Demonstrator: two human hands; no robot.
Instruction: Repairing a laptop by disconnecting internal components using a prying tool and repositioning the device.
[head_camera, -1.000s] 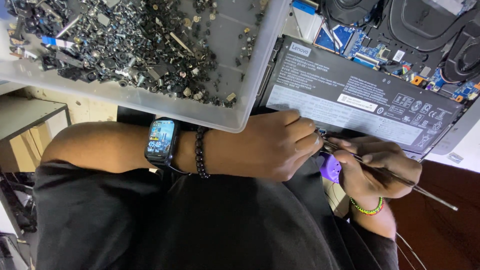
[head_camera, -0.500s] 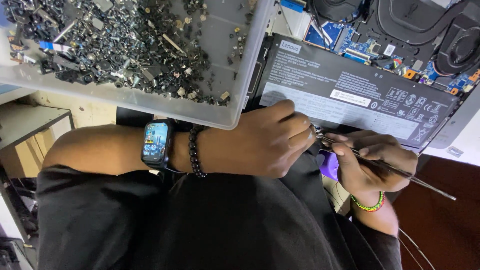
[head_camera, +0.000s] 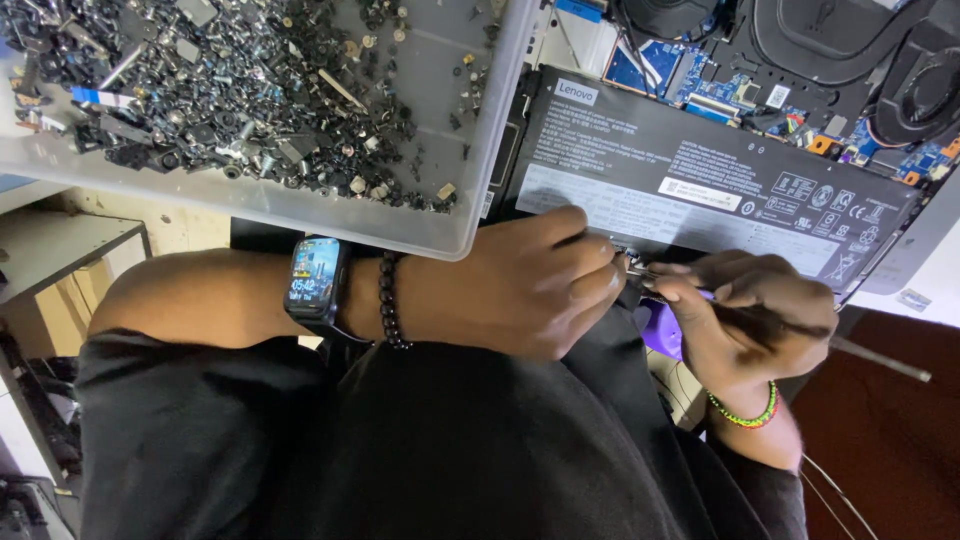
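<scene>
An opened laptop (head_camera: 880, 235) lies with its underside up, showing a long black battery (head_camera: 700, 190), blue circuit boards and fans. My left hand (head_camera: 530, 285), with a smartwatch and a dark bead bracelet on the wrist, rests at the battery's near edge. Its fingers are curled shut beside the tool's tip. My right hand (head_camera: 750, 320), wearing a coloured bead bracelet, grips a thin metal tool (head_camera: 880, 360). The tool's tip meets the laptop's edge between the two hands. What lies under the fingertips is hidden.
A clear plastic bin (head_camera: 470, 215) holding several small dark screws and metal parts sits left of the laptop, just above my left forearm. A purple object (head_camera: 660, 335) shows below the hands. My black shirt fills the bottom, with a shelf at the left edge.
Both hands stay together at the battery's near edge. The view has shifted slightly, so the laptop and bin sit a little further left in the picture.
</scene>
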